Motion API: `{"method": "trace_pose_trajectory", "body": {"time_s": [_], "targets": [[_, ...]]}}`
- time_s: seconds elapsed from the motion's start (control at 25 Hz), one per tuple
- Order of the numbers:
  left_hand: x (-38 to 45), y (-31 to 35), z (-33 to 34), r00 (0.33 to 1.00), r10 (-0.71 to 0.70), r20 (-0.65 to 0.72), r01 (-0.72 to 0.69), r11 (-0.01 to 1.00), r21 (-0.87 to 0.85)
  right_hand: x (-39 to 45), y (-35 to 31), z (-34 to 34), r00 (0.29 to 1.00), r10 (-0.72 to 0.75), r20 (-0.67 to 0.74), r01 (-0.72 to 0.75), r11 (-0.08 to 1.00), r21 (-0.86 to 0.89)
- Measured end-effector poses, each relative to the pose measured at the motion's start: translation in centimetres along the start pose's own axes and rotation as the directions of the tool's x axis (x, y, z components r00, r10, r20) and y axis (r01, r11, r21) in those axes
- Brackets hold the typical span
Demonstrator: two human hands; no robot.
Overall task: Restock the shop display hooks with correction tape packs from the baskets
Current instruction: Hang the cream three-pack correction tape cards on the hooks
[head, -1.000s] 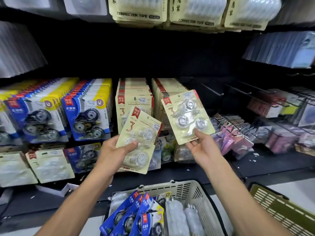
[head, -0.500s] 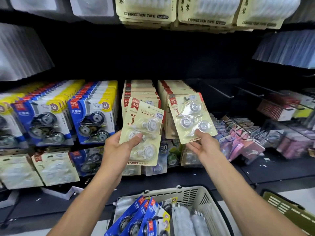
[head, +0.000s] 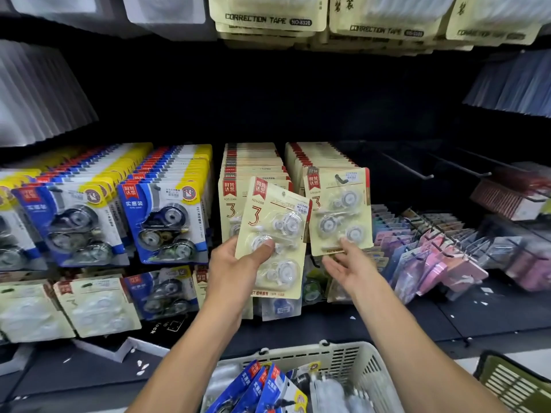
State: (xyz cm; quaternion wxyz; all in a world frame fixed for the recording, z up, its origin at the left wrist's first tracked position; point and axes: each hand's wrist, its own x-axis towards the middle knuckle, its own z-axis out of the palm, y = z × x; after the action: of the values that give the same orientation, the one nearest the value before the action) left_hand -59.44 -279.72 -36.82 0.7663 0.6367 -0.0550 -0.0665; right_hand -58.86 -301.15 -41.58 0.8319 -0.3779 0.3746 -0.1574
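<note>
Since 0.5 s ago, cream 3-pc correction tape card (head: 338, 210) hung on rt hook & released by right hand (head: 348, 268), fingers now loose; second cream card (head: 272, 236) pinched in left hand (head: 238, 263), to be hung next.

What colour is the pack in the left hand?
Cream pack, red corner label, red "3", gripped by the left hand; head view.
</note>
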Motion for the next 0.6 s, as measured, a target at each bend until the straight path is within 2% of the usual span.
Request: {"method": "trace_pose_trajectory", "body": {"time_s": [0.08, 0.16, 0.2, 0.28, 0.32, 0.4, 0.48, 0.6], "targets": [[0.1, -0.1, 0.2, 1.000, 0.002, -0.002, -0.002, 1.000, -0.020, -0.7, 0.2, -0.2, 0.998, -0.011, -0.058, 0.004, 0.993, -0.121], [0.0, -0.1, 0.5, 1.000, -0.007, -0.002, 0.007, 0.998, -0.058, -2.0, 0.2, -0.1, 0.992, -0.124, -0.021, 0.114, 0.958, -0.263], [-0.1, -0.2, 0.7, 1.000, -0.009, 0.000, 0.009, 0.997, -0.078, -3.0, 0.0, -0.1, 0.980, -0.164, 0.109, 0.190, 0.930, -0.315], [-0.4, -0.2, 1.1, 1.000, -0.006, 0.022, 0.008, 0.992, -0.123, -4.7, -0.5, -0.2, 0.910, -0.100, 0.403, 0.255, 0.901, -0.352], [-0.5, -0.3, 1.3, 0.999, -0.005, 0.038, 0.010, 0.989, -0.144, -5.4, -0.7, -0.4, 0.860, -0.049, 0.507, 0.273, 0.885, -0.378], [-0.7, -0.6, 1.6, 0.998, -0.021, 0.067, 0.031, 0.987, -0.156, -6.6, -0.7, -0.9, 0.792, 0.007, 0.610, 0.311, 0.855, -0.414], [-0.7, -1.0, 1.7, 0.996, -0.056, 0.070, 0.063, 0.992, -0.105, -6.8, -0.9, -1.6, 0.799, -0.078, 0.597, 0.331, 0.885, -0.328], [-0.9, -1.5, 1.7, 0.993, -0.102, 0.056, 0.098, 0.993, 0.073, -5.5, -2.7, -3.5, 0.840, -0.363, 0.404, 0.458, 0.873, -0.167]]}}
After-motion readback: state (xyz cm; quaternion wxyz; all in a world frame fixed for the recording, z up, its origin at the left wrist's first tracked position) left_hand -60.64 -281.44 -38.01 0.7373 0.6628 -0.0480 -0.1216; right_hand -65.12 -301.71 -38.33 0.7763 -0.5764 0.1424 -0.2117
